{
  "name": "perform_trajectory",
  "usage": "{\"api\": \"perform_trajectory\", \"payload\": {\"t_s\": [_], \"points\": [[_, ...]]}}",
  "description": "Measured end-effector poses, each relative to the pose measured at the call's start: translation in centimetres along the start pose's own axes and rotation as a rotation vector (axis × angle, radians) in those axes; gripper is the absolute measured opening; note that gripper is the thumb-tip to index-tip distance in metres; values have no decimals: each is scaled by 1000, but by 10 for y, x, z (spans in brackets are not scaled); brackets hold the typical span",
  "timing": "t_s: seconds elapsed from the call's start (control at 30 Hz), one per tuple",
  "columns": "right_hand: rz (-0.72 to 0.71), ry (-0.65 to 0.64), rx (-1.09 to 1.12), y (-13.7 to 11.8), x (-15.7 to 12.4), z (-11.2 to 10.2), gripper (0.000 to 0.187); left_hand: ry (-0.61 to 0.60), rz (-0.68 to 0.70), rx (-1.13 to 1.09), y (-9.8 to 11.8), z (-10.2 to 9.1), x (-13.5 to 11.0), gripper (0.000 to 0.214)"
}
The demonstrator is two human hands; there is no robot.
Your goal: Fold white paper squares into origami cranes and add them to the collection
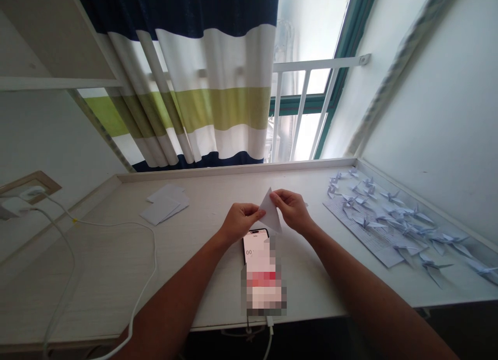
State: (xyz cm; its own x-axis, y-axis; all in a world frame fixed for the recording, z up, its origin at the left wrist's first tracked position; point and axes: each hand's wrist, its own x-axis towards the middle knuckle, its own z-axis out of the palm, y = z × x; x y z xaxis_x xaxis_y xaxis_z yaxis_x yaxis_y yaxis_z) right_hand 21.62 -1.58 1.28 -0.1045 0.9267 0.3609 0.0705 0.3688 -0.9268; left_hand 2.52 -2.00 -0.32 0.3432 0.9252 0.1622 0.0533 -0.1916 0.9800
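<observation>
A white sheet of paper folded to a triangle (pixel 271 217) is held up over the desk, its point upward. My left hand (pixel 241 220) pinches its left edge between thumb and fingers. On the other side, near the top point, my right hand (pixel 290 207) grips the same paper. Just below it a phone (pixel 257 256) lies face up, a timer-like screen showing and part of it blurred out. Squares of white paper (pixel 165 203) lie in a loose pile to the left. Several folded paper cranes (pixel 404 225) stand at the right.
Under some cranes lies a printed sheet or booklet (pixel 361 235). White charging cables (pixel 154 251) run from a wall socket (pixel 35 191) across the desk's left, and another cable (pixel 270 329) meets the phone at the front edge. A raised rim (pixel 233 170) borders the back, below a striped curtain (pixel 218 106).
</observation>
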Motion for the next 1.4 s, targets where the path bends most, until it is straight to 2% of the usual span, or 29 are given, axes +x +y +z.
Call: {"api": "perform_trajectory", "payload": {"t_s": [0.2,0.5,0.73,0.87,1.03,1.27,1.4], "points": [[-10,29,30,-2,1,-1,35,11,0,37,6,-3,-1,28],[18,-63,26,-5,-1,2,38,66,-20,-32,1,-8,3,28],[-18,-10,-61,-4,-1,1,37,-42,-11,9,6,-6,0,34],[-8,10,-46,-5,-2,3,38,-5,4,31,7,-5,0,36],[23,-27,-1,-5,-3,5,39,57,17,-11,8,-5,2,36],[13,6,-65,-3,-2,3,41,-14,-2,21,7,-5,0,33],[32,-24,-46,-1,-1,2,42,-16,1,94,5,-8,2,36]]}}
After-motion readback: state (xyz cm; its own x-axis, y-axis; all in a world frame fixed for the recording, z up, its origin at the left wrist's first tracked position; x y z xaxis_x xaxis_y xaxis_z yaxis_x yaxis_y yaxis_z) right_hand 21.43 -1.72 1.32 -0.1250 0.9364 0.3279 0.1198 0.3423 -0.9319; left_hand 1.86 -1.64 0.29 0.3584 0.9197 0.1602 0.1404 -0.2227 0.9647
